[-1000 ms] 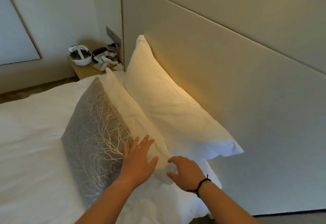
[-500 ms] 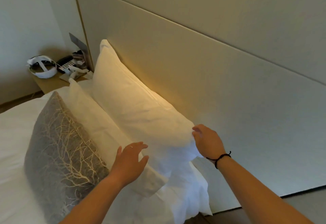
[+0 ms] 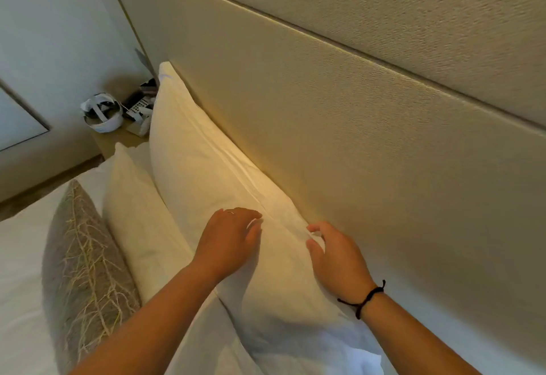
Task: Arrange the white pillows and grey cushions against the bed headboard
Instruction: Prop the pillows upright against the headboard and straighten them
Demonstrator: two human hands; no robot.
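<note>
White cotton, creased along a seam, covers the big pillow (image 3: pixel 206 173) that is propped upright against the beige padded headboard (image 3: pixel 339 138). Its near end is touched by both hands: the left hand (image 3: pixel 229 241) is laid flat on the front face with fingers relaxed, and the right hand (image 3: pixel 336 259) is set at the back edge, fingers loosely curved; whether fabric is pinched there cannot be told. A second, smaller white pillow (image 3: pixel 139 221) is leaned just in front, and a grey cushion (image 3: pixel 79 262) with a pale branch pattern is stood left of it on the bed (image 3: pixel 17 256). A black cord (image 3: pixel 365 300) is worn on the right wrist.
</note>
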